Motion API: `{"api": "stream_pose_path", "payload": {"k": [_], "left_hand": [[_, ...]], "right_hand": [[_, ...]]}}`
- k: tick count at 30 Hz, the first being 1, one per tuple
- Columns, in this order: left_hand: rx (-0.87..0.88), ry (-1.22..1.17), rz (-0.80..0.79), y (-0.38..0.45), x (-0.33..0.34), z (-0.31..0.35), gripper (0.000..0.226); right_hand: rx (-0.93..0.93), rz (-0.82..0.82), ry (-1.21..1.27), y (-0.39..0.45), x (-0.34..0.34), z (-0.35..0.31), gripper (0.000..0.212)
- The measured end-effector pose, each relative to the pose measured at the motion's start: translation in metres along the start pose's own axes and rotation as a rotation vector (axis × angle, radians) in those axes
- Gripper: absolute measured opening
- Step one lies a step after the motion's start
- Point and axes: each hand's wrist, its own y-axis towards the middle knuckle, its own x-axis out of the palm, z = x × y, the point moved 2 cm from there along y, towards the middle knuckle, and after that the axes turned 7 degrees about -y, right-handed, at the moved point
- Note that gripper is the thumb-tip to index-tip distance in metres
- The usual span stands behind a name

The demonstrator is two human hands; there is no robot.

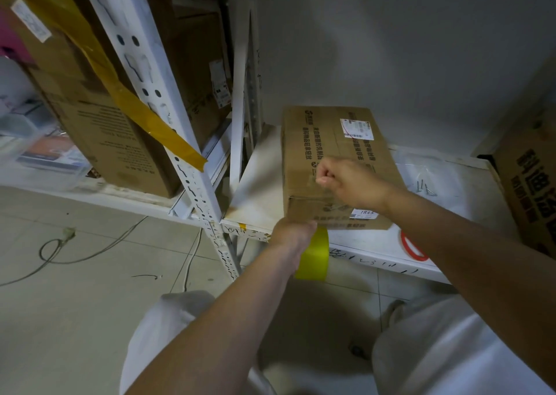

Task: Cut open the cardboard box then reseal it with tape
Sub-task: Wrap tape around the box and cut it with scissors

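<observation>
Judging by its stiff corrugated walls and closed flaps, cardboard box (337,166) should be rigid; weight unclear. Best braced at a corner. It sits on the white shelf (376,244), 1 o'clock of frame centre; brown, printed text, shipping label at its 12 o'clock end. Yellow tape roll (314,253), light and slick, hangs at box's 6 o'clock edge, gripped by left hand (293,232). Right hand (349,181) is fisted on the box top, fingertips seemingly pinching clear tape; can't confirm.

Head view, down, near shelf (376,244)
</observation>
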Motion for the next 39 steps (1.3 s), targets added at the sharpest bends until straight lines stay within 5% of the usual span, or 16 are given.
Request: {"api": "stream_pose_path", "payload": {"k": [11, 31, 39], "left_hand": [[-0.057, -0.08, -0.007, 0.028, -0.007, 0.012, 0.049], [-0.099, -0.111, -0.024, 0.037, -0.011, 0.01, 0.042], [-0.107, -0.109, -0.054, 0.032, -0.012, 0.012, 0.034]], "right_hand": [[0.081, -0.192, -0.041, 0.056, 0.007, 0.005, 0.021], [0.079, -0.251, -0.108, 0.076, 0.025, 0.006, 0.021], [0.096, -0.225, -0.118, 0.078, 0.027, 0.007, 0.002]]}}
